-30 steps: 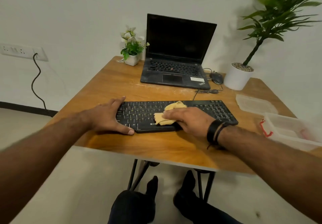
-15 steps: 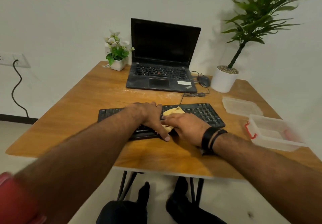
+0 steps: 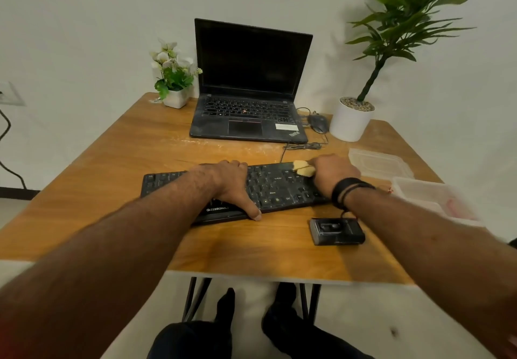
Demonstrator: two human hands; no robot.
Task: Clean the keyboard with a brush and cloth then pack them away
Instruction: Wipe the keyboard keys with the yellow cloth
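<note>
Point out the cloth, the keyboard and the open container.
cloth (image 3: pixel 303 169), head view: yellow fold showing beside the right hand.
keyboard (image 3: pixel 275 188), head view: bare keys between the hands.
open container (image 3: pixel 428 193), head view: near wall.

I sit at a wooden table (image 3: pixel 134 179) with black metal legs (image 3: pixel 193 297), pushed against a plain white wall (image 3: pixel 84 17). The floor (image 3: pixel 349 328) under me is pale, with a dark skirting strip (image 3: pixel 14 192) along the wall's foot at my left. A white wall socket (image 3: pixel 9 94) sits there too, with a black cable (image 3: pixel 7 146) hanging from it. Soft, even light casts faint plant shadows on the wall.
</note>
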